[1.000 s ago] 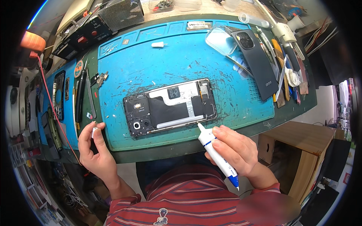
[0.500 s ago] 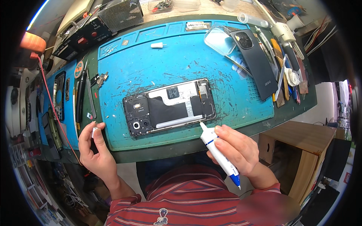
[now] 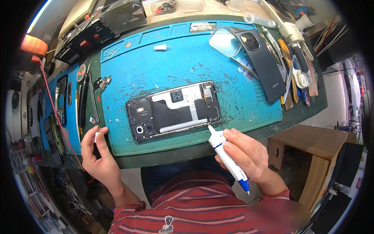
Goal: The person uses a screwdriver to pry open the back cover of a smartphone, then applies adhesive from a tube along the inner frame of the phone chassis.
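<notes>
A smartphone with its back off (image 3: 171,113) lies on the blue mat, its camera end to the left. A pale strip (image 3: 183,125) runs along its near long edge. My right hand (image 3: 249,154) grips a white pen-shaped tube with a blue end (image 3: 230,160), which looks like a glue pen. The tube's thin nozzle points away from me, at or just over the phone's near right corner; contact cannot be made out. Left of the phone, my left hand (image 3: 102,156) pinches a small white cap-like piece (image 3: 97,136) between thumb and fingers.
A dark phone back cover (image 3: 261,66) leans over a clear plastic case (image 3: 225,42) at the right. Tweezers and brushes (image 3: 292,74) crowd beyond it. A small white nozzle piece (image 3: 162,47) sits on the mat (image 3: 128,74). Another opened phone (image 3: 61,91) lies far left.
The tube's nozzle has shifted very slightly rightward relative to the phone, near its corner. The whole view has moved a little; my left hand keeps its pinch.
</notes>
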### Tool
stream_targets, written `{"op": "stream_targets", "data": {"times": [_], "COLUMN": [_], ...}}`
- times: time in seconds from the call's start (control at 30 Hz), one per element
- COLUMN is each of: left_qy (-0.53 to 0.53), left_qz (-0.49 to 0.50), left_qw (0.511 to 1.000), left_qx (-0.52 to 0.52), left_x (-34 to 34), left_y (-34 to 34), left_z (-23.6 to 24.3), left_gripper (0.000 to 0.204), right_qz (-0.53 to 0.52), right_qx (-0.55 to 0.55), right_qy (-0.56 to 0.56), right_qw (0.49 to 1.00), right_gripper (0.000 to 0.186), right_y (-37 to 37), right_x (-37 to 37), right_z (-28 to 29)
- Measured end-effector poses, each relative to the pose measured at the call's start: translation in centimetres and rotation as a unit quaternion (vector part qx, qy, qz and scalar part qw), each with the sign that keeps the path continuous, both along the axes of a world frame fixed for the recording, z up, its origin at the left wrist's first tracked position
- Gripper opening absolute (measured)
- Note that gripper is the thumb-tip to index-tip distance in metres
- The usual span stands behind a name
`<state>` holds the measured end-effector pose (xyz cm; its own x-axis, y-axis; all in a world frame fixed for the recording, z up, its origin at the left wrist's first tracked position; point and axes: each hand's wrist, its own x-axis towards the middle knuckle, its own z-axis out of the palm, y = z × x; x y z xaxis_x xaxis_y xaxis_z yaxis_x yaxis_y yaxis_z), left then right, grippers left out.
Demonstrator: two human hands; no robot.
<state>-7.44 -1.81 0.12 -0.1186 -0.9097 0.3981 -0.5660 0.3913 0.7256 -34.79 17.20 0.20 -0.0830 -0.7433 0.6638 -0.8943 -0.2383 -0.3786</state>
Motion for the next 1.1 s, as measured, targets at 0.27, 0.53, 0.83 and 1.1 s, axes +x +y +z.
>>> {"op": "stream_targets", "data": {"times": [0.27,0.53,0.83,1.1], "left_qy": [-0.01,-0.007,0.002,-0.005], "left_qz": [0.002,0.003,0.01,0.01], "left_qw": [1.0,1.0,1.0,1.0], "left_qx": [-0.002,0.0,0.012,0.005], "left_x": [0.0,0.01,-0.19,0.03], "left_y": [0.01,-0.01,0.07,-0.11], "left_z": [0.1,-0.01,0.11,-0.04], "left_gripper": [0.019,0.019,0.019,0.02], "right_qz": [-0.007,-0.008,-0.012,-0.025], "right_qx": [0.004,0.008,0.004,-0.005], "right_qy": [0.004,0.001,0.005,0.011], "right_qw": [1.0,1.0,1.0,1.0], "right_gripper": [0.034,0.034,0.034,0.033], "right_y": [0.26,0.49,0.69,0.83], "right_x": [-0.13,-0.22,-0.46,-0.66], "right_z": [0.06,0.11,0.04,-0.02]}}
